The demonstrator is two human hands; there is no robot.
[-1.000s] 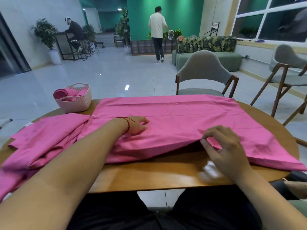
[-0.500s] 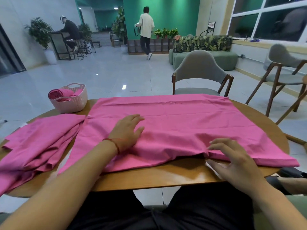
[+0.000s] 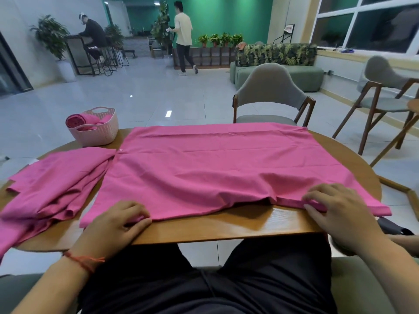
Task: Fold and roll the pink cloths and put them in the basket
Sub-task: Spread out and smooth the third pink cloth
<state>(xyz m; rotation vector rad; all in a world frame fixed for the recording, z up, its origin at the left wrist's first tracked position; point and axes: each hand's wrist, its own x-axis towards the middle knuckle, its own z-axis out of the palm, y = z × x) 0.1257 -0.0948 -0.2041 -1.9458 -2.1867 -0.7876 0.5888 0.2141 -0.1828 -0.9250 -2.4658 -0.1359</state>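
A large pink cloth [image 3: 217, 168] lies spread flat across the round wooden table [image 3: 226, 225]. My left hand [image 3: 115, 225] pinches its near left corner at the table's front edge. My right hand [image 3: 335, 209] grips the near right hem, fingers curled over the folded edge. A heap of more pink cloths [image 3: 49, 186] lies crumpled at the left, partly hanging off the table. A pale pink woven basket [image 3: 97, 132] stands at the far left of the table and holds a rolled pink cloth [image 3: 77, 120].
A grey chair with a wooden frame [image 3: 272, 96] stands behind the table. More chairs [image 3: 383, 98] stand at the right. A person walks in the background and another sits at a counter at the far left. My dark-trousered lap is below the table edge.
My left hand slid from the middle of the cloth back to its near left corner. My right hand shifted right along the near hem. The cloth lies flatter.
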